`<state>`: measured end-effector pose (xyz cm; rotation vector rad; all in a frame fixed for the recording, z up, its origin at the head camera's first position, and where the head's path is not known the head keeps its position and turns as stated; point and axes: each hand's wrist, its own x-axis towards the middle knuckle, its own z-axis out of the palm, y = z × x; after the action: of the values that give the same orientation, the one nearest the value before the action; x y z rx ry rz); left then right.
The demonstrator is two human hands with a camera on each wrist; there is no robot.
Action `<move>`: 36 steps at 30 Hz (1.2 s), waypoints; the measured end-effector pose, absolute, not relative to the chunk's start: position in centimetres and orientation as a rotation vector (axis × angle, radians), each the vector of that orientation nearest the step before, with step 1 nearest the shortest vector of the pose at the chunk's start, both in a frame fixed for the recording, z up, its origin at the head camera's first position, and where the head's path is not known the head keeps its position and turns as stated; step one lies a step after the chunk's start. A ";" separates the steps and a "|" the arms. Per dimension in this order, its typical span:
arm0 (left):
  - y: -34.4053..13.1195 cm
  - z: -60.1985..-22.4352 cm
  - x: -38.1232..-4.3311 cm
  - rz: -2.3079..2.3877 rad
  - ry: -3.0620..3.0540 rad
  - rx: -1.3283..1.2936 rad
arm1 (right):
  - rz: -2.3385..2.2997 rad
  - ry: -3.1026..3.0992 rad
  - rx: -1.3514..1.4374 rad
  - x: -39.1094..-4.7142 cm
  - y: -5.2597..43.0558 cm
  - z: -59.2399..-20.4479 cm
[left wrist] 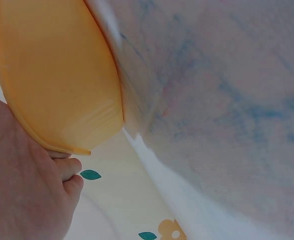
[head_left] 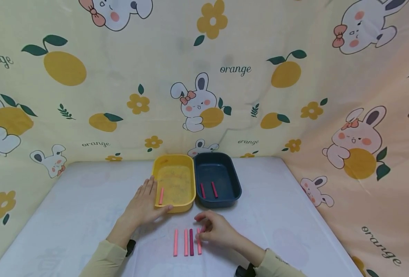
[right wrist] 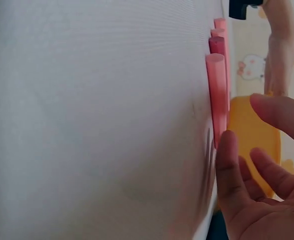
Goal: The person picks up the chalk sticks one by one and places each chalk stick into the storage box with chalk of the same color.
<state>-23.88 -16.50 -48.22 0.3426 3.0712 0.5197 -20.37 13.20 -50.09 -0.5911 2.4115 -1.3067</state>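
Pinkish sticks (head_left: 185, 242) between hands (head_left: 143, 206) (head_left: 220, 231), rightmost (head_left: 199, 248) perhaps touching right fingers (right wrist: 230, 162)

Cream rabbit-print cloth (head_left: 163, 54), white tabletop (head_left: 270, 200)

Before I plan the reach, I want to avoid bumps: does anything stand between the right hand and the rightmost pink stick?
Nothing visible does. The right hand is close beside the rightmost pink stick, though contact is unclear; the nearby dark-red stick lies on that stick's left, away from the palm.
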 end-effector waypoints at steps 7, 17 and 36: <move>-16.4 -48.2 -23.9 0.519 3.070 0.329 | -1.250 2.435 -0.657 -20.0 13.1 -50.3; -16.4 -48.2 -23.9 0.513 3.077 0.326 | -1.218 2.422 -0.692 -20.0 12.8 -50.1; -16.2 -48.3 -23.9 0.502 3.071 0.306 | -1.213 2.409 -0.674 -19.9 12.6 -50.3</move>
<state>-23.93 -16.17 -48.31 0.3058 3.0713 0.5021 -19.85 12.62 -50.30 -0.6739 2.4091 -1.2130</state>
